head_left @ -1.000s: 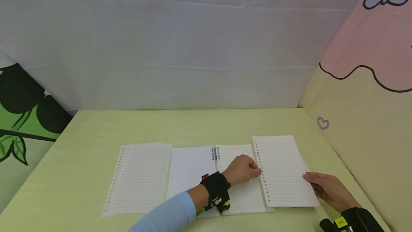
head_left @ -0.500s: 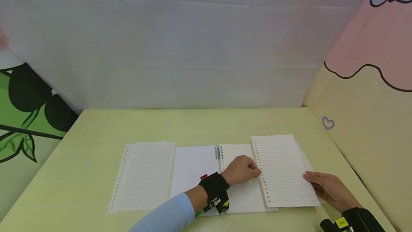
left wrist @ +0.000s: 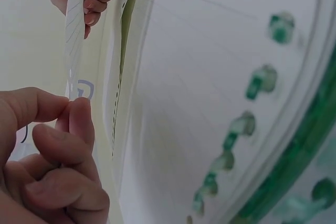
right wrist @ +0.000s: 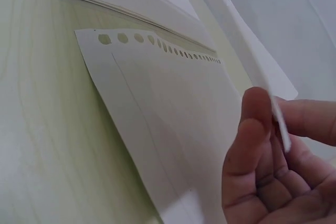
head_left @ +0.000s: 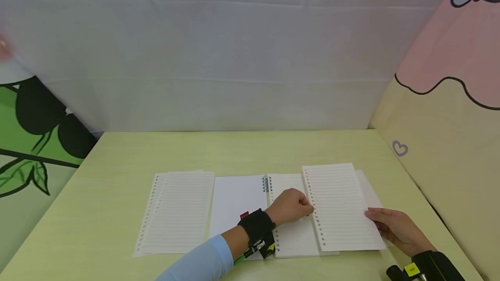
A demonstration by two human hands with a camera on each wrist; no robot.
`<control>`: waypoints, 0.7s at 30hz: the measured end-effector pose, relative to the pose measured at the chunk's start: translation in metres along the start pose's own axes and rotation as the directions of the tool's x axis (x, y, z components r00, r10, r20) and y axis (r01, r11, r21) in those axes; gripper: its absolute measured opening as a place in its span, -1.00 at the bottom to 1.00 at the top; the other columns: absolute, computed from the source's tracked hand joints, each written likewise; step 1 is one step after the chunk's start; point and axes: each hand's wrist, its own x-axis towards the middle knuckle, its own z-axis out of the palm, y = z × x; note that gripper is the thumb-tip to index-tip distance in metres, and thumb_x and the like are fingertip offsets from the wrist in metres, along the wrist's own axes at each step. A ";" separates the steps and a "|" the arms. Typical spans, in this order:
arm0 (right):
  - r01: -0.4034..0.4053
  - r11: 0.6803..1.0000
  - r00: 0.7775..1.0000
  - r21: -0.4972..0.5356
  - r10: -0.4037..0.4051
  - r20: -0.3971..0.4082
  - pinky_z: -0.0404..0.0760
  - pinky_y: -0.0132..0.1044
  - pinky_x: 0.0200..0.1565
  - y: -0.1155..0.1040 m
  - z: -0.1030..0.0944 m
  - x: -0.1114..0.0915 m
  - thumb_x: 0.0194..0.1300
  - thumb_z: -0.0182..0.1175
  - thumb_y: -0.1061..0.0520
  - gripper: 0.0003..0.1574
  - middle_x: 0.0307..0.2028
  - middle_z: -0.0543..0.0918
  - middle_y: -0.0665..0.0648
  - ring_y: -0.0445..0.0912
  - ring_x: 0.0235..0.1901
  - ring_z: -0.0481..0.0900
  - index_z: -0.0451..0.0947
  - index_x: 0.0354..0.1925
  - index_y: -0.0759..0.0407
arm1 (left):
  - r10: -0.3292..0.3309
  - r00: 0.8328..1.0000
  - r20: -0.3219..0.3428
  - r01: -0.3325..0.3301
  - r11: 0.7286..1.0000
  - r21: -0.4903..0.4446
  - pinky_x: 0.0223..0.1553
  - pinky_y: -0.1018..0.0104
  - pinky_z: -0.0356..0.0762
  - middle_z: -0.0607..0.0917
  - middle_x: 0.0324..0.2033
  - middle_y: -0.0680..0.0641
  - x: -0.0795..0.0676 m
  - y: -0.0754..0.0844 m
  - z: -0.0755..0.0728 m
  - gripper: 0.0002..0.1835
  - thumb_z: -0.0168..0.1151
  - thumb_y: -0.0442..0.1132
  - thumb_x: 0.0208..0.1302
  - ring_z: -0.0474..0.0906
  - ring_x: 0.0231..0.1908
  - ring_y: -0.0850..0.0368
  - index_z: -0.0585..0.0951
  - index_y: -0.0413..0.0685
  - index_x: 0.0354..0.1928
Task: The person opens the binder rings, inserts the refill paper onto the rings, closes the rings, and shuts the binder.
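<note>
A lined loose-leaf sheet [head_left: 336, 207] with punched holes is held up over the right part of an open ring notebook [head_left: 287, 184]. At its punched left edge, my left hand [head_left: 291, 207] pinches it between thumb and fingertips. My right hand [head_left: 398, 229] pinches the opposite edge, thumb on the near face. Whether it is one sheet or a thin few, I cannot tell. Beneath it on the table lies another punched sheet [right wrist: 168, 103], mostly hidden in the head view. Close to the left wrist camera are the notebook's rings [left wrist: 254, 80].
Left of the notebook, overlapping lined sheets [head_left: 179, 216] lie on the pale wood-grain table [head_left: 234, 151]. The notebook's white left side [head_left: 238, 198] is partly behind my left forearm. A yellow and pink wall panel [head_left: 437, 159] borders the right edge.
The held sheet has moved slightly left relative to the notebook, with both hands keeping their pinch. More of the sheet lying underneath shows at the right. The head view has shifted slightly.
</note>
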 end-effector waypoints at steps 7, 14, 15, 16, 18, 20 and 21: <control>0.005 1.000 1.000 0.017 -0.005 0.012 0.58 -0.42 -0.33 -0.001 0.001 0.000 0.33 0.18 0.06 -0.80 -0.38 0.68 -0.17 -0.23 -0.35 0.55 0.69 -0.17 0.05 | 0.004 1.000 -0.002 -0.004 1.000 -0.004 -0.62 0.48 0.21 0.59 -0.67 0.07 -0.003 0.002 -0.003 -0.77 0.21 -0.26 0.18 0.27 -0.71 0.32 0.71 -0.21 -0.56; 0.009 1.000 1.000 0.019 -0.010 0.028 0.57 -0.42 -0.35 -0.001 0.004 0.000 0.33 0.18 0.07 -0.84 -0.40 0.68 -0.16 -0.23 -0.37 0.55 0.71 -0.25 -0.02 | 0.003 1.000 0.000 -0.003 1.000 -0.012 -0.62 0.49 0.17 0.50 -0.71 0.12 -0.005 -0.001 -0.004 -0.74 0.21 -0.27 0.19 0.23 -0.72 0.32 0.70 -0.26 -0.58; 0.009 1.000 1.000 0.016 -0.009 0.026 0.57 -0.42 -0.35 -0.001 0.005 0.000 0.33 0.18 0.07 -0.84 -0.40 0.68 -0.16 -0.24 -0.37 0.55 0.71 -0.24 -0.01 | 0.005 1.000 0.001 -0.005 1.000 -0.009 -0.63 0.49 0.16 0.48 -0.72 0.12 -0.005 -0.002 -0.004 -0.74 0.21 -0.27 0.18 0.22 -0.73 0.32 0.69 -0.27 -0.59; 0.008 1.000 1.000 0.015 -0.008 0.025 0.57 -0.42 -0.35 0.000 0.005 0.000 0.33 0.18 0.07 -0.84 -0.40 0.68 -0.16 -0.24 -0.37 0.55 0.70 -0.22 0.00 | 0.005 1.000 0.001 -0.005 1.000 -0.010 -0.63 0.49 0.15 0.47 -0.73 0.12 -0.005 -0.002 -0.003 -0.73 0.21 -0.28 0.18 0.21 -0.73 0.32 0.69 -0.28 -0.60; 0.008 1.000 1.000 0.016 -0.009 0.026 0.58 -0.42 -0.34 0.000 0.006 0.001 0.33 0.18 0.07 -0.80 -0.39 0.68 -0.16 -0.24 -0.36 0.55 0.69 -0.16 0.06 | 0.009 1.000 0.000 -0.009 1.000 -0.006 -0.64 0.49 0.14 0.44 -0.75 0.12 -0.006 -0.002 -0.004 -0.73 0.21 -0.28 0.18 0.20 -0.74 0.32 0.68 -0.29 -0.61; 0.012 1.000 0.999 0.012 -0.013 0.031 0.58 -0.42 -0.34 -0.001 0.006 0.001 0.33 0.17 0.07 -0.77 -0.38 0.68 -0.16 -0.24 -0.36 0.55 0.68 -0.12 0.09 | 0.015 1.000 0.000 -0.015 1.000 -0.005 -0.64 0.50 0.14 0.44 -0.75 0.12 -0.007 -0.003 -0.005 -0.72 0.20 -0.28 0.18 0.20 -0.74 0.32 0.68 -0.29 -0.61; 0.015 1.000 0.999 0.012 -0.015 0.037 0.59 -0.42 -0.33 -0.001 0.007 0.002 0.34 0.17 0.07 -0.75 -0.38 0.68 -0.16 -0.24 -0.35 0.56 0.67 -0.10 0.12 | 0.018 1.000 0.000 -0.018 1.000 -0.003 -0.64 0.50 0.14 0.44 -0.75 0.12 -0.007 -0.003 -0.005 -0.72 0.20 -0.28 0.18 0.20 -0.74 0.32 0.69 -0.28 -0.61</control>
